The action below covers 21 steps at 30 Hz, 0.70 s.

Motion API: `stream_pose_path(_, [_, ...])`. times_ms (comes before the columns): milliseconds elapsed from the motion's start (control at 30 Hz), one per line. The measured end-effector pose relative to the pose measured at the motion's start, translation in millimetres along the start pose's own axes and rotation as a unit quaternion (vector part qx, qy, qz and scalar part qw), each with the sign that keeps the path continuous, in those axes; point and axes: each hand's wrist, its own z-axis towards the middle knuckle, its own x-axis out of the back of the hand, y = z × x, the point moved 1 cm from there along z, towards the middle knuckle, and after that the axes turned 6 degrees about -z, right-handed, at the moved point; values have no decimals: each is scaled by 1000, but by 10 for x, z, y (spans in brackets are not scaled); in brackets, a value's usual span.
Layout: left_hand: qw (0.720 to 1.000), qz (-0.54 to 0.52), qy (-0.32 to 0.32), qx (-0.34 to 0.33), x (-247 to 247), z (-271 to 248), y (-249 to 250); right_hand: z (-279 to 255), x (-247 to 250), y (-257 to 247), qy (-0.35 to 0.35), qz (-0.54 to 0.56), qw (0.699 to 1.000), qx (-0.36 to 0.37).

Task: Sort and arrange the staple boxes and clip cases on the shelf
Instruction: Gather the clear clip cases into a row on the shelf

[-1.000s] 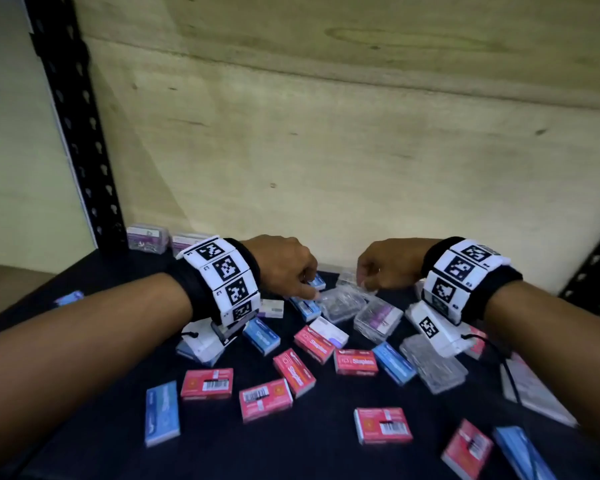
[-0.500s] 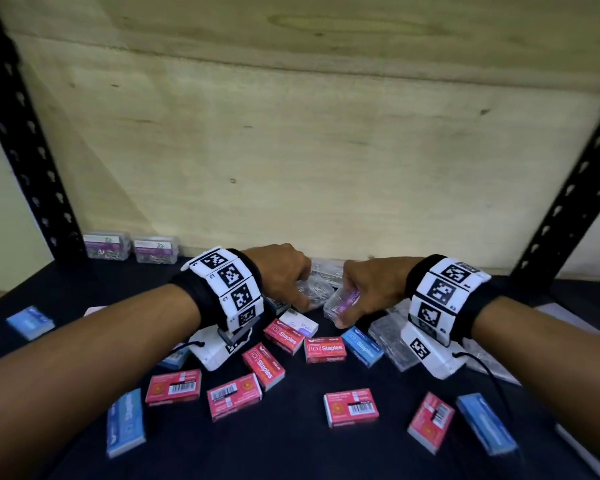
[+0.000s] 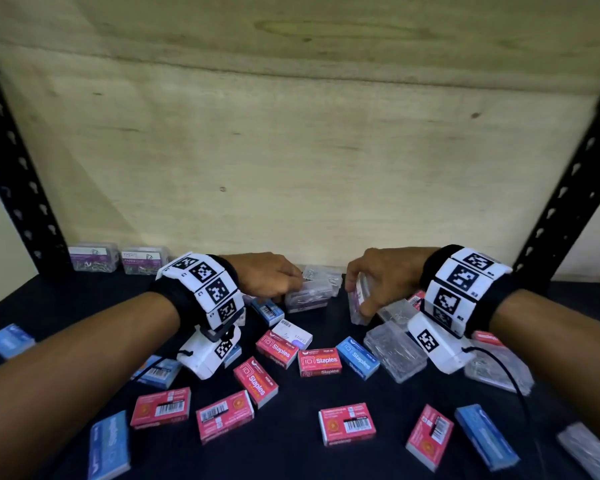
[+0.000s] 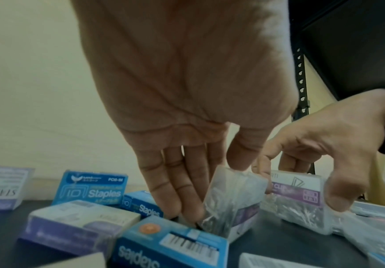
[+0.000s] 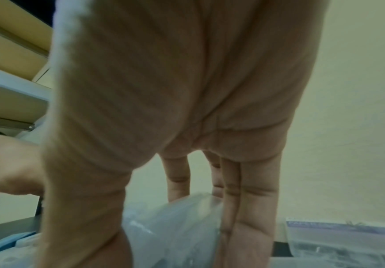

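Note:
Red and blue staple boxes and clear clip cases lie scattered over the dark shelf [image 3: 291,445]. At the back middle my left hand [image 3: 293,285] grips a clear clip case [image 3: 307,298]; in the left wrist view its fingers [image 4: 175,190] and thumb pinch that case [image 4: 232,195], tipped up among blue boxes. My right hand [image 3: 359,301] holds a purple-labelled clip case [image 3: 355,304] up on its edge, just right of the left hand. The same case [image 4: 297,197] shows between thumb and fingers. In the right wrist view the clear case [image 5: 175,226] sits under the fingers.
Two purple-labelled clip cases [image 3: 92,258] [image 3: 142,260] stand side by side at the back left against the plywood wall [image 3: 291,168]. Black slotted uprights [image 3: 14,188] [image 3: 561,209] frame the shelf. More clear cases [image 3: 394,355] lie under my right wrist; red boxes [image 3: 319,362] fill the middle.
Both hands have closed on clip cases at the back middle. The right hand has tipped its purple-labelled case up on edge and drawn it slightly right.

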Motion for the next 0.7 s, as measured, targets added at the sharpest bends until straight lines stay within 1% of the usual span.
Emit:
stream_pose_path(100, [999,-35,-4,2,-15,46,-2,28,-28,13,6,-11,1000,0])
stream_pose_path(367, [997,-71,-4,13,-20,81,1,66,-26,25,13,-21,1000,10])
stream_pose_path(567, [994,-107,10,12,-31,131,-48,93,-50,42,29,-23,999,20])
stream_pose_path(633, [996,-93,12,9,-34,131,-47,98,-53,44,31,-25,999,25])
stream_pose_path(700, [999,-48,14,2,-26,130,-45,99,-56,50,32,-19,999,32])
